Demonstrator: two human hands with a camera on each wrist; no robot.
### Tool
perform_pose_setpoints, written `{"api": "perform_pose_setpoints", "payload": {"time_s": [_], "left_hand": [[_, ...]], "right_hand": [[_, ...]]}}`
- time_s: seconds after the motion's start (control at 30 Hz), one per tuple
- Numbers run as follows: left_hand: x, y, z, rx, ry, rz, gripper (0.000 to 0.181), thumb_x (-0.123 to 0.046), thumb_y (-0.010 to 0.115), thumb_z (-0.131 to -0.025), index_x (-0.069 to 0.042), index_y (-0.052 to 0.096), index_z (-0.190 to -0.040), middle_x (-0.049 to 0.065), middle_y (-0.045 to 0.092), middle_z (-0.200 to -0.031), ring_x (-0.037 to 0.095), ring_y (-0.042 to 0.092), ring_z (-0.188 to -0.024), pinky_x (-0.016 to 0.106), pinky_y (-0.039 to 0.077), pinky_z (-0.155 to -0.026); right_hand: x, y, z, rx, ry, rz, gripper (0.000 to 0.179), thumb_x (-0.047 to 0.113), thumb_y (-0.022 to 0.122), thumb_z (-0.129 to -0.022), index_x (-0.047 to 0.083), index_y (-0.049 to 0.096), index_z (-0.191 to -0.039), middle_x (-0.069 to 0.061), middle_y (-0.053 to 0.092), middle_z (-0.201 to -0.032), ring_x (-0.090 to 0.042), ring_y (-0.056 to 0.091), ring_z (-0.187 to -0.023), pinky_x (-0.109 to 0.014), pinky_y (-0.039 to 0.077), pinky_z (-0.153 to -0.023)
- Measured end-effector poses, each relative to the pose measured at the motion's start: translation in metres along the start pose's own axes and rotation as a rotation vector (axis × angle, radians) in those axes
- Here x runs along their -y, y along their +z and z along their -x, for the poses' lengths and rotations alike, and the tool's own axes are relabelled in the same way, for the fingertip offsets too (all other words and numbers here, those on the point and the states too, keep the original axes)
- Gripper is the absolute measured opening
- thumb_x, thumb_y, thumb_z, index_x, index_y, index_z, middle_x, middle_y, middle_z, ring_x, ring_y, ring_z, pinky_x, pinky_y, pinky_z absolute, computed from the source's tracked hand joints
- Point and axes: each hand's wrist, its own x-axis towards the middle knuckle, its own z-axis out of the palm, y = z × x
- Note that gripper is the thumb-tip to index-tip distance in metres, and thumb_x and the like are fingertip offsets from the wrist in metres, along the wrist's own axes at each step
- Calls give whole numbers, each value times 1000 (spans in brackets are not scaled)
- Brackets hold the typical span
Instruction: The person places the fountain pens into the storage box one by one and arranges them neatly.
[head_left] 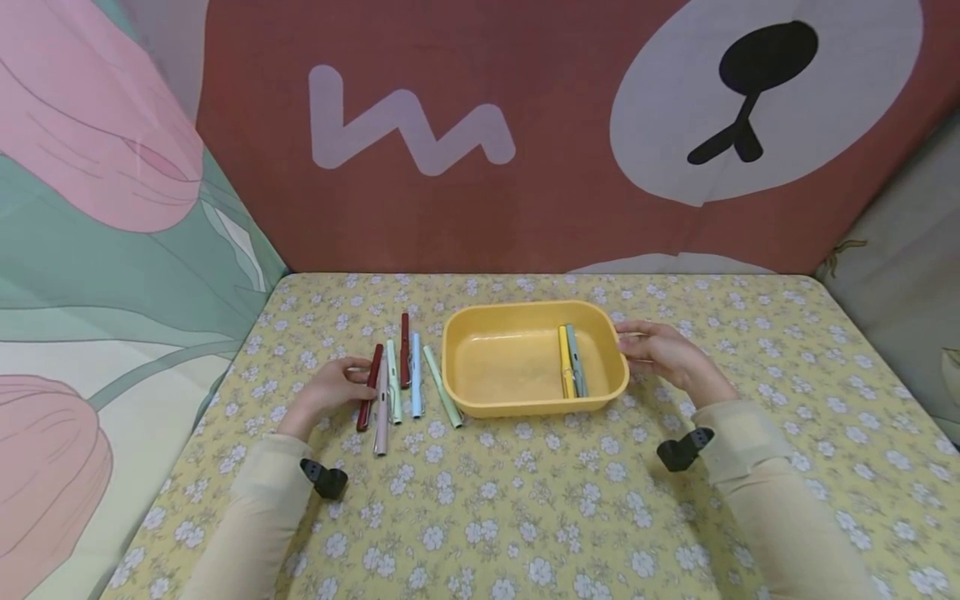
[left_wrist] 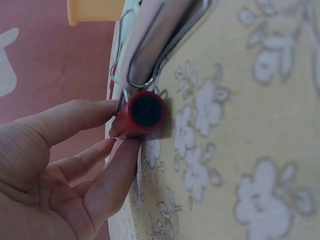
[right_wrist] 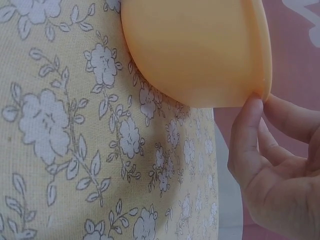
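Dark red pen (head_left: 376, 363) in a narrow pinch

So the dark red pen is out around 9 o'clock from the yellow tray (head_left: 502, 358), and the left hand (head_left: 330, 390) has a narrow grip on it, squeezing from both sides — can't tell if it's lifted at all. Right up against it at about 4 o'clock is a lilac pen (head_left: 382, 408). Heading toward 3 o'clock you get a mint pen (head_left: 394, 387), a second dark red pen (head_left: 405, 350), a light blue pen (head_left: 416, 375) and a pale green pen (head_left: 441, 385), that last one right by the tray.

Inside the tray, over on its 3 o'clock side, there's a yellow pen (head_left: 566, 362) next to a grey-blue pen (head_left: 576, 358). The right hand (head_left: 666, 350) is at the tray's 3 o'clock too, grip narrow, pinching the rim. It's all on a flowery-clothed bench (head_left: 480, 508), with a reddish-brown backdrop (head_left: 540, 217) at 12.
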Motion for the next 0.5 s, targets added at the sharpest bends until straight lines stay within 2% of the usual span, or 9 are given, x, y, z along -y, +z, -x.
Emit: {"api": "perform_pose_setpoints", "payload": {"time_s": [0.27,0.5], "left_hand": [[5,-5,-1,55,-1,121,62,-10,62,-92,7,33,-144,32,47,-136,31,60,-111,34,57,-87],[9,-11,-1,84,1,137,62,-14,59,-94,7,31,-145,31,43,-142,38,50,-127,40,51,-100]], "right_hand": [[-1,0,-1,-5,-3,-1,55,13,48,-100,-3,27,-147,14,60,-94,2,62,-84,-21,56,-85],[0,0,-1,-11,6,-1,55,13,48,-99,-3,27,-147,14,60,-94,2,61,-84,-21,56,-86]]}}
